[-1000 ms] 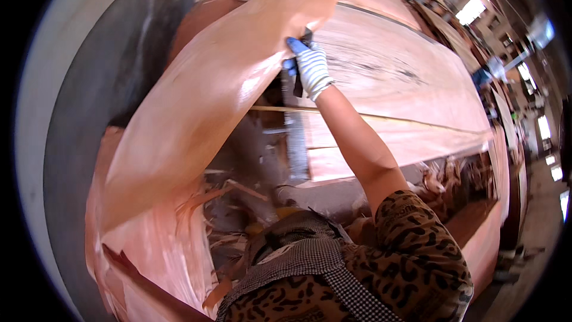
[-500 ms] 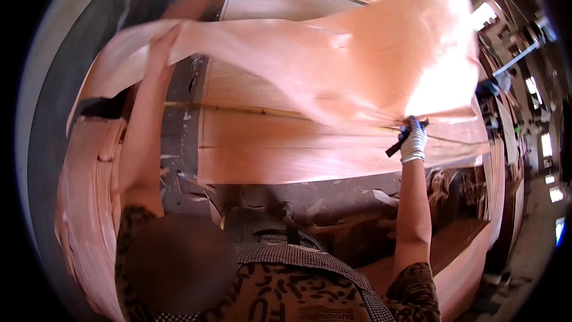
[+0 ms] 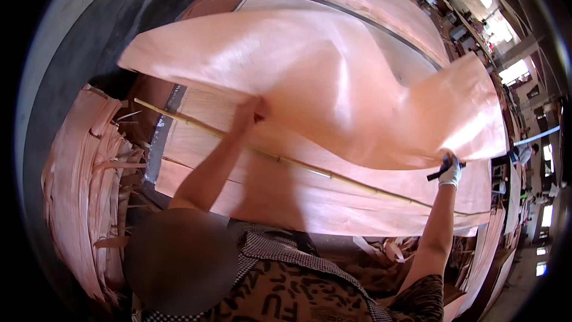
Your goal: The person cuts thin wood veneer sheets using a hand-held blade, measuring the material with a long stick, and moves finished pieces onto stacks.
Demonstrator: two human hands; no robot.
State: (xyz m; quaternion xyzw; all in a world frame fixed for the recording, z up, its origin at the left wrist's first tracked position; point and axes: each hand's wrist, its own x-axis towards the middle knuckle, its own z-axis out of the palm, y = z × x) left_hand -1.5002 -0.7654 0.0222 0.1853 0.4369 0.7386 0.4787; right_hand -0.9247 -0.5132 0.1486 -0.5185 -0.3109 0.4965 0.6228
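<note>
Both hands, left hand (image 3: 249, 109) and gloved right hand (image 3: 450, 171), grip a veneer sheet (image 3: 333, 77) above stacked sheets (image 3: 310, 197) in a workshop

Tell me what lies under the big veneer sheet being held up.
Under the lifted veneer sheet lie flat veneer sheets crossed by a thin yellow stick. The left hand and gloved right hand hold its edge. The stack farther back is covered.

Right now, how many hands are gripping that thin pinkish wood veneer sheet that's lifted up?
2. The bare left hand holds the thin pinkish wood veneer sheet at its lower edge near the middle; the white-gloved right hand pinches its right corner, also holding a dark tool.
</note>
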